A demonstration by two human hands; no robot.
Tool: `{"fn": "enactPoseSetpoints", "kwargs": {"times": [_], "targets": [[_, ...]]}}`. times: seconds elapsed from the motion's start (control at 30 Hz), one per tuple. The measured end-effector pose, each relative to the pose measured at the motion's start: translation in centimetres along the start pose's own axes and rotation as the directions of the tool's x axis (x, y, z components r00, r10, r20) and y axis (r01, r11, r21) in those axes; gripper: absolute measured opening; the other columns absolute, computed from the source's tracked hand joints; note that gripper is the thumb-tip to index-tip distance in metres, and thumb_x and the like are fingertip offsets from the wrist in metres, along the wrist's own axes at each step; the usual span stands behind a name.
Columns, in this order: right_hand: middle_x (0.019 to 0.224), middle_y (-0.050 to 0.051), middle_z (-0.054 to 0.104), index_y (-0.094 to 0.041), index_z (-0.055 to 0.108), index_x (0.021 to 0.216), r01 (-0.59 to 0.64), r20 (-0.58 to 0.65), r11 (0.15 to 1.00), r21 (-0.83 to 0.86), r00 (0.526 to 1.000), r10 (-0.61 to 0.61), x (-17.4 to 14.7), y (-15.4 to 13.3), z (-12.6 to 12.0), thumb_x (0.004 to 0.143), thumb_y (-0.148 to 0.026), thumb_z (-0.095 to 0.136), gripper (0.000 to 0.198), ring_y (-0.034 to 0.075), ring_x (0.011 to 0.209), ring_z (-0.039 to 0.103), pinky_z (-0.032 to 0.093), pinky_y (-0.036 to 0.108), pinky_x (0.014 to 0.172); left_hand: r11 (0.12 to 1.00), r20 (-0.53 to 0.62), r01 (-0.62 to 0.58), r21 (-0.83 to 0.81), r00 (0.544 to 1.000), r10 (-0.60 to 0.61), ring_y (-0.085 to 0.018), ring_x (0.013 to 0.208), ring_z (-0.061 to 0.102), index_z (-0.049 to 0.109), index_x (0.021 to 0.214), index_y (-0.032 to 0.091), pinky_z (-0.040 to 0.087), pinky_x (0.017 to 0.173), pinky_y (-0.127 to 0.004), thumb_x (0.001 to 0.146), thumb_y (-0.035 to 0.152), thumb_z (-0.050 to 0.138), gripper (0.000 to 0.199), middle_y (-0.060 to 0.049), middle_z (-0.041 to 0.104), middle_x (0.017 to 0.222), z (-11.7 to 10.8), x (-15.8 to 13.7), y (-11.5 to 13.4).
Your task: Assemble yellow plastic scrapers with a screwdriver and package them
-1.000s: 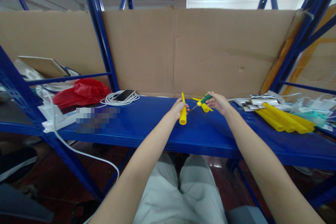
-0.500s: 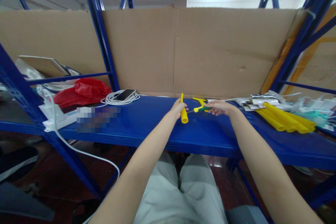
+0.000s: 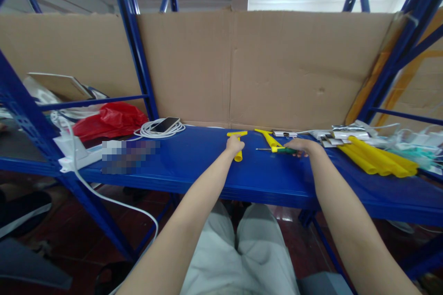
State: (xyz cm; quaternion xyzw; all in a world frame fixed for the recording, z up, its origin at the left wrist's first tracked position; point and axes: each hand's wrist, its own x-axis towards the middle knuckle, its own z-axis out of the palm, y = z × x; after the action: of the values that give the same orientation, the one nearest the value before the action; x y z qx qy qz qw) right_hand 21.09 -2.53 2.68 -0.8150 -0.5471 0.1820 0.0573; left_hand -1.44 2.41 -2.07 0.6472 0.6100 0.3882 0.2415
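My left hand (image 3: 234, 145) is closed around a yellow T-shaped plastic piece (image 3: 238, 158). Its crossbar points away from me and the open tube end faces me. To the right, my right hand (image 3: 299, 144) grips the green end of a screwdriver (image 3: 278, 150), low over the blue shelf. The thin metal shaft points left. Just behind the screwdriver lies a second yellow T-shaped piece (image 3: 267, 136), partly overlapped by it. Some fingers of my right hand are hidden under the palm.
Several yellow tubes (image 3: 379, 156) lie at the right beside silver-wrapped packs (image 3: 349, 132). A coiled white cable (image 3: 147, 130) and a phone (image 3: 166, 125) are at the left, near a red bag (image 3: 110, 120). A cardboard wall (image 3: 263, 69) closes off the blue shelf (image 3: 194, 161) behind.
My right hand and the screwdriver have moved right and slightly down, away from the yellow piece in my left hand. That piece has turned, its crossbar now lying sideways.
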Motion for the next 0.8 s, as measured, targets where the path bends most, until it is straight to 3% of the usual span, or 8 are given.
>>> {"fn": "enactPoseSetpoints", "kwargs": {"times": [0.17, 0.3, 0.47, 0.63, 0.8], "targets": [[0.059, 0.007, 0.059, -0.006, 0.064, 0.093, -0.038, -0.033, 0.998, -0.041, 0.999, 0.037, 0.7, 0.8, -0.1, 0.083, -0.027, 0.042, 0.032, 0.015, 0.048, 0.054, 0.043, 0.027, 0.048, 0.992, 0.065, -0.058, 0.112, 0.997, 0.051, -0.021, 0.108, 0.061, 0.064, 0.119, 0.016, 0.045, 0.091, -0.023, 0.068, 0.006, 0.058, 0.052, -0.008, 0.066, 0.116, -0.2, -0.2, 0.1], [0.070, 0.013, 0.065, -0.003, 0.063, 0.101, -0.042, -0.079, 0.999, -0.029, 0.996, 0.040, 1.8, 1.2, 0.1, 0.082, -0.026, 0.044, 0.036, 0.018, 0.054, 0.060, 0.047, 0.028, 0.051, 0.987, 0.110, -0.079, 0.143, 0.992, 0.064, -0.021, 0.103, 0.063, 0.063, 0.119, 0.013, 0.047, 0.086, -0.023, 0.071, 0.009, 0.059, 0.048, -0.010, 0.066, 0.116, -0.2, -0.3, 0.2], [0.093, 0.020, 0.068, -0.006, 0.064, 0.110, -0.017, -0.162, 0.985, -0.170, 0.987, -0.011, 3.1, 1.5, 0.2, 0.085, -0.036, 0.045, 0.044, 0.026, 0.082, 0.066, 0.051, 0.031, 0.066, 0.995, 0.119, -0.066, 0.068, 0.991, 0.058, -0.021, 0.100, 0.064, 0.063, 0.119, 0.012, 0.048, 0.083, -0.023, 0.075, 0.009, 0.056, 0.045, -0.011, 0.065, 0.116, 0.2, 0.2, -0.3], [0.120, 0.024, 0.059, -0.004, 0.058, 0.122, -0.025, -0.271, 0.970, -0.240, 0.962, -0.042, 3.7, 1.6, 0.2, 0.084, -0.041, 0.047, 0.054, 0.031, 0.110, 0.058, 0.048, 0.036, 0.084, 0.999, 0.136, -0.031, 0.013, 0.990, 0.029, -0.020, 0.100, 0.064, 0.062, 0.121, 0.013, 0.048, 0.082, -0.022, 0.077, 0.009, 0.055, 0.044, -0.010, 0.065, 0.116, 0.5, 0.8, -0.7], [0.107, 0.022, 0.066, -0.007, 0.063, 0.116, 0.091, -0.316, 0.963, -0.255, 0.933, -0.172, 3.7, 1.3, 0.4, 0.082, -0.039, 0.053, 0.048, 0.028, 0.105, 0.061, 0.047, 0.032, 0.084, 1.000, 0.143, -0.020, -0.004, 0.990, 0.021, -0.019, 0.101, 0.063, 0.063, 0.120, 0.013, 0.048, 0.078, -0.020, 0.078, 0.010, 0.054, 0.043, -0.010, 0.064, 0.118, 0.7, 1.0, -0.7]]}}
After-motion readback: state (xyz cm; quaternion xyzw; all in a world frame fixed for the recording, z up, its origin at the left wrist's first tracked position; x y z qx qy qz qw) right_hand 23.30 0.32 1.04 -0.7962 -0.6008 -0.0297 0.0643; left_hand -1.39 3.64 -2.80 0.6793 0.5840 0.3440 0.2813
